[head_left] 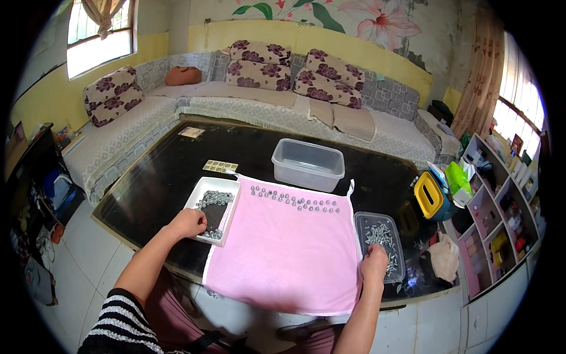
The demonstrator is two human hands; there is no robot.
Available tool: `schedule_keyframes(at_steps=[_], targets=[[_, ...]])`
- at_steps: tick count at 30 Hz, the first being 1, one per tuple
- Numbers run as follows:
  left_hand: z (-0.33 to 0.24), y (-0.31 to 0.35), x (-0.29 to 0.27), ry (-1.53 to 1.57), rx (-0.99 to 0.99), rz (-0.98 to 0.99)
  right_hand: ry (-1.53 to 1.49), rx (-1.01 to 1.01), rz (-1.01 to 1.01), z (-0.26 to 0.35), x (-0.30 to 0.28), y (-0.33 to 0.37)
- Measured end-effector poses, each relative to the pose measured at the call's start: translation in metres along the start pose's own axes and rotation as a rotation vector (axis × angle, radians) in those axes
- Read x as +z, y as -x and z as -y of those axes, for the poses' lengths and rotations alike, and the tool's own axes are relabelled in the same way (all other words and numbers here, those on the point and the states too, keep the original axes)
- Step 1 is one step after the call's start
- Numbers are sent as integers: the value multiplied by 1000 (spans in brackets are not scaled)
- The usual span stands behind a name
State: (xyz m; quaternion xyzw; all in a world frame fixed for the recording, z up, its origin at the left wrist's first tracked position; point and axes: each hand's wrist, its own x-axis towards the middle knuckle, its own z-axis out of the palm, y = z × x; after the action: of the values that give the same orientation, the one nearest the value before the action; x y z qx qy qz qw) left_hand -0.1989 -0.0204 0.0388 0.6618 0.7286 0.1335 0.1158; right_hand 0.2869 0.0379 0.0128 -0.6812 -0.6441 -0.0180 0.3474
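My left hand (188,223) reaches over the near-left rim of a white box (237,203), its fingers closed together among small round silver metal pieces (216,199) that look like nuts. What those fingers hold, if anything, is hidden. At the right, my right hand (375,264) dips into a clear plastic tray (402,259) of small silver screws (380,233), fingertips pinched; I cannot make out anything between them. Between the two containers lies a pink cloth (286,253) with white edging. Along its far part stand small grey metal pieces (293,199) in two uneven rows.
An empty clear plastic tub (308,171) stands behind the cloth on the black table (247,141). A gold patterned card (220,166) lies behind the white box. At the right are a yellow and teal container (429,194), a beige cloth (443,257) and a pink-and-white shelf (492,218).
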Motion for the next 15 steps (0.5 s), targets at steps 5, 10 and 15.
schedule_keyframes(at_steps=[5,10,15], targets=[[-5,4,-5,53,-4,7,50,19,32,2,-4,2],[-9,2,-10,153,5,-91,20,50,40,9,-10,2],[-64,13,-21,850,-7,-138,-417,-41,-112,37,-14,6]])
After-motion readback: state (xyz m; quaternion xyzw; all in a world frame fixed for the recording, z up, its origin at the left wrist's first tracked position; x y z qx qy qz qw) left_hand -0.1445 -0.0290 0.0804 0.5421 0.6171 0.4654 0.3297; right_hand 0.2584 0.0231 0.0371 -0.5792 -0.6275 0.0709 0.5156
